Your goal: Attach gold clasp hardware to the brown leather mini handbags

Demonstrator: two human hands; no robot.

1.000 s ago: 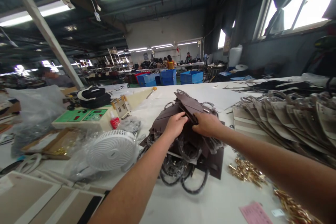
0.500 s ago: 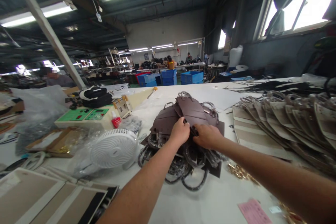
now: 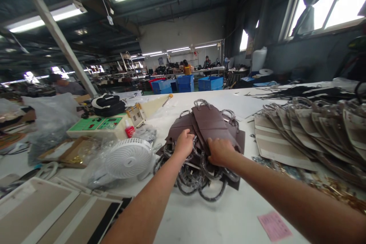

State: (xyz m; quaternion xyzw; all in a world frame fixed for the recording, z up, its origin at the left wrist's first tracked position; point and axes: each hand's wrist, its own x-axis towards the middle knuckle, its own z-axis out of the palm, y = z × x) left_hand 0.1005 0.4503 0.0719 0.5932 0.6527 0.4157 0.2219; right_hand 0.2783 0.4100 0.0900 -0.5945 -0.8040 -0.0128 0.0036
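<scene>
A pile of brown bag panels [image 3: 210,122] with plastic-wrapped handles lies in front of me on the white table. My left hand [image 3: 184,145] is closed around a wrapped handle [image 3: 195,145] at the left of the pile; its fingertips are partly hidden. On the near edge of the top panel, my right hand [image 3: 220,151] is closed, thumb and fingers gripping the brown sheet. Several looped handles [image 3: 213,197] hang out toward me below both hands.
A white fan [image 3: 128,158] stands left of the pile, before a green-topped machine [image 3: 94,123]. Beige panels [image 3: 280,141] overlap at the right, near gold hardware [image 3: 334,190]. A pink paper slip [image 3: 274,226] lies at the front. Striped panels [image 3: 57,209] fill the front left.
My hands, close together at the top panel's near edge before, have moved apart. The left went left and now holds a handle; the top panel lies flatter.
</scene>
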